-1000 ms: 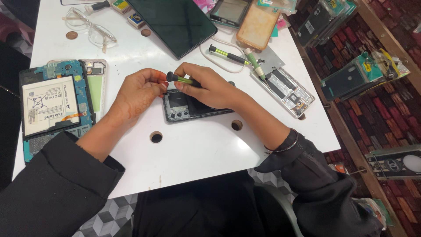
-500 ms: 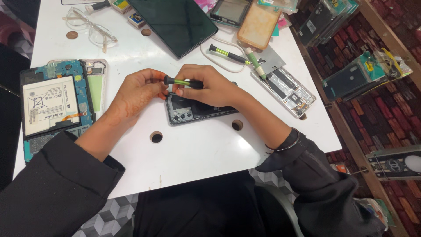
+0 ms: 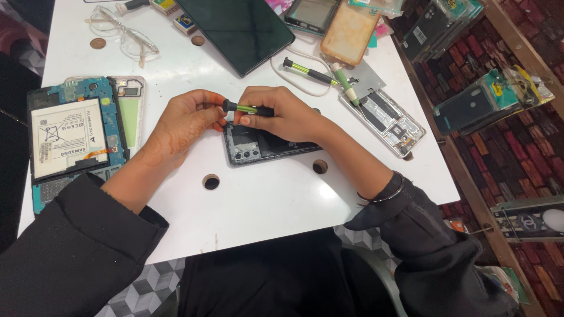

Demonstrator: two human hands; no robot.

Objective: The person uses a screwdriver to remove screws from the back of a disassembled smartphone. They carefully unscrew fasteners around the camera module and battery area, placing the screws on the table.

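A dark opened phone [image 3: 258,147] lies camera-end toward me on the white table [image 3: 264,205]. My right hand [image 3: 282,114] grips a small green-and-black screwdriver [image 3: 244,108] held level above the phone. My left hand [image 3: 182,123] rests beside it, fingertips touching the screwdriver's black end cap. Both forearms wear black sleeves; a bangle sits on the right wrist.
An opened tablet [image 3: 70,141] with a white battery lies at left. A dark tablet screen [image 3: 238,29], clear glasses [image 3: 123,35], two more screwdrivers [image 3: 323,76] and another opened phone [image 3: 388,120] sit behind. Two round holes [image 3: 211,182] pierce the table. Shelves of phone cases stand at right.
Both hands with the screwdriver have lifted slightly off the phone and shifted a little up-left; the phone's camera end is more exposed.
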